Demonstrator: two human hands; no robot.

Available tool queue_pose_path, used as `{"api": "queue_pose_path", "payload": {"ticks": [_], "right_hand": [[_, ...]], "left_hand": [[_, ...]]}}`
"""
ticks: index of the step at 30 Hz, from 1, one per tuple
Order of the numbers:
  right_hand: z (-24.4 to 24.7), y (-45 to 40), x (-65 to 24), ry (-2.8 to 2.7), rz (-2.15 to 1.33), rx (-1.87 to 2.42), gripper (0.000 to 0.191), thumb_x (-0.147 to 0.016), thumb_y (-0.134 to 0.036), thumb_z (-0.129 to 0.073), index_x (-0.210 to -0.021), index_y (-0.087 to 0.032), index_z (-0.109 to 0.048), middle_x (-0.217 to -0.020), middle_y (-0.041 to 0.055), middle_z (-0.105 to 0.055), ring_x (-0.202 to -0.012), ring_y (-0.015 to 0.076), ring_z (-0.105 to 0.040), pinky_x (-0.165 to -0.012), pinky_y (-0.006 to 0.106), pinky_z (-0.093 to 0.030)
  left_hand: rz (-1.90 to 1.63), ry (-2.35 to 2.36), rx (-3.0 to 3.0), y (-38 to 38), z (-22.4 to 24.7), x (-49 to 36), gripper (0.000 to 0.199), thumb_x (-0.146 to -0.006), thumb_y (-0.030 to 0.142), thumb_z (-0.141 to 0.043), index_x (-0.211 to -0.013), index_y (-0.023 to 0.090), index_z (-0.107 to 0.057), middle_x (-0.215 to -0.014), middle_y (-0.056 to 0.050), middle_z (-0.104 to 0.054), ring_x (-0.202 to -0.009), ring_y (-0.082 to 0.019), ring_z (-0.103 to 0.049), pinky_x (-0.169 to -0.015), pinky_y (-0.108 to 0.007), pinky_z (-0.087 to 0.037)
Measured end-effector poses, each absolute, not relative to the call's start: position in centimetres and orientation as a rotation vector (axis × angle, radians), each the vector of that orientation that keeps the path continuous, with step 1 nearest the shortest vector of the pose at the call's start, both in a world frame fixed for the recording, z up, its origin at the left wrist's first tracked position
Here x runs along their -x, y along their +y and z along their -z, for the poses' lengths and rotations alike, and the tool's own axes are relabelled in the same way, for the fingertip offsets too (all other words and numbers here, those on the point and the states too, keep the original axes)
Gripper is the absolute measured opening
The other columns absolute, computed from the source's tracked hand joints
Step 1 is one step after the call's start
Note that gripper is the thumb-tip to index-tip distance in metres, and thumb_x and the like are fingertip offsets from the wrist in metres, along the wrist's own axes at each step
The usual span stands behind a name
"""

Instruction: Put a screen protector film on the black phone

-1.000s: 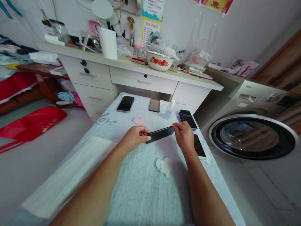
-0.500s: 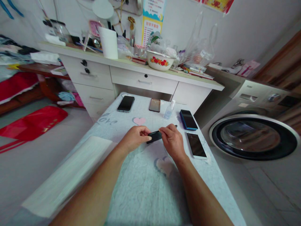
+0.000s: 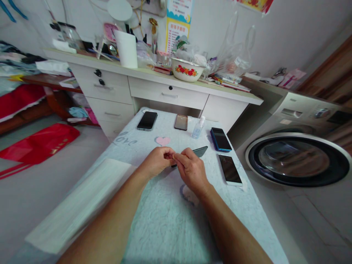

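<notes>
Over the middle of the cloth-covered table, my left hand point(image 3: 161, 159) is closed at the near-left end of a dark smartphone point(image 3: 200, 151). The phone is tilted, and its far-right end shows beyond my fingers. My right hand point(image 3: 191, 168) crosses in front of the phone and hides its middle. Its thumb and finger are pinched together at the left fingertips; whatever is between them is too small to make out. To the right lie a white-framed phone point(image 3: 230, 169) and a blue-edged phone point(image 3: 220, 139). A clear spray bottle point(image 3: 198, 128) stands just beyond my hands.
Farther back on the table point(image 3: 165, 227) are another black phone point(image 3: 147, 120) and a brown phone case point(image 3: 181, 122). A pale folded cloth point(image 3: 79, 205) lies along the left edge. A drawer desk point(image 3: 167, 93) closes off the far side, and a washing machine point(image 3: 297, 146) stands at right.
My right hand has slid left along the phone to meet my left fingertips, uncovering the phone's far-right end. The left hand has barely moved.
</notes>
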State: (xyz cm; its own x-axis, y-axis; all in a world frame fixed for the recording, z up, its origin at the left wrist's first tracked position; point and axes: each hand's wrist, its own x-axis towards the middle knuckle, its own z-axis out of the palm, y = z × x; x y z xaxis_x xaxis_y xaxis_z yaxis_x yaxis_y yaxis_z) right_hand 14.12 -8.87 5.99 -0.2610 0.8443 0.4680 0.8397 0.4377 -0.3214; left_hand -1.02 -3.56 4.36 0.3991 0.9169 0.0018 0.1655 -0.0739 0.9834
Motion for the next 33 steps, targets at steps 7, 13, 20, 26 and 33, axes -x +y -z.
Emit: {"api": "queue_pose_path", "payload": {"ticks": [7, 13, 20, 26, 33], "right_hand": [[-5.9, -8.4, -15.5, -2.084, -0.006, 1.42, 0.024, -0.093, -0.026, -0.045, -0.097, -0.025, -0.069, -0.086, 0.003, -0.056, -0.074, 0.0125, -0.055, -0.066, 0.022, -0.042], [-5.7, -7.5, -17.3, -2.022, -0.003, 1.445, 0.023, -0.092, -0.026, -0.048, -0.099, -0.025, -0.07, -0.086, 0.0031, -0.057, -0.076, 0.0129, -0.056, -0.07, 0.022, -0.043], [-5.8, -6.8, -19.5, -1.944, 0.019, 1.491, 0.024, -0.092, -0.028, -0.047, -0.099, -0.023, -0.071, -0.084, 0.0034, -0.057, -0.075, 0.0139, -0.056, -0.07, 0.024, -0.044], [-5.6, -6.0, -21.4, -1.868, 0.065, 1.557, 0.025, -0.091, -0.031, -0.048, -0.097, -0.022, -0.071, -0.083, 0.0039, -0.058, -0.073, 0.0146, -0.056, -0.069, 0.025, -0.043], [-5.2, -5.4, -23.2, -1.786, 0.126, 1.61, 0.027, -0.091, -0.032, -0.049, -0.095, -0.02, -0.073, -0.082, 0.0046, -0.057, -0.075, 0.0159, -0.056, -0.071, 0.027, -0.042]], "left_hand": [[-0.837, 1.009, -1.542, -3.6, -4.3, 0.9, 0.015, -0.062, 0.023, -0.068, -0.073, 0.016, -0.063, -0.063, 0.004, -0.057, -0.059, -0.009, -0.049, -0.058, -0.022, -0.04], [-0.828, 1.055, -1.582, -3.6, -4.6, 1.0, 0.016, -0.062, 0.024, -0.066, -0.076, 0.016, -0.065, -0.062, 0.004, -0.057, -0.059, -0.01, -0.05, -0.058, -0.023, -0.039], [-0.829, 1.074, -1.586, -3.5, -4.6, 1.0, 0.017, -0.063, 0.025, -0.066, -0.076, 0.016, -0.066, -0.06, 0.005, -0.055, -0.056, -0.009, -0.048, -0.056, -0.022, -0.037], [-0.818, 1.102, -1.596, -3.7, -5.0, 1.0, 0.015, -0.062, 0.024, -0.066, -0.074, 0.016, -0.066, -0.059, 0.004, -0.056, -0.055, -0.009, -0.048, -0.055, -0.022, -0.037], [-0.823, 1.084, -1.628, -3.7, -4.9, 1.1, 0.014, -0.063, 0.024, -0.066, -0.075, 0.016, -0.066, -0.06, 0.004, -0.057, -0.056, -0.01, -0.049, -0.055, -0.022, -0.037]]}}
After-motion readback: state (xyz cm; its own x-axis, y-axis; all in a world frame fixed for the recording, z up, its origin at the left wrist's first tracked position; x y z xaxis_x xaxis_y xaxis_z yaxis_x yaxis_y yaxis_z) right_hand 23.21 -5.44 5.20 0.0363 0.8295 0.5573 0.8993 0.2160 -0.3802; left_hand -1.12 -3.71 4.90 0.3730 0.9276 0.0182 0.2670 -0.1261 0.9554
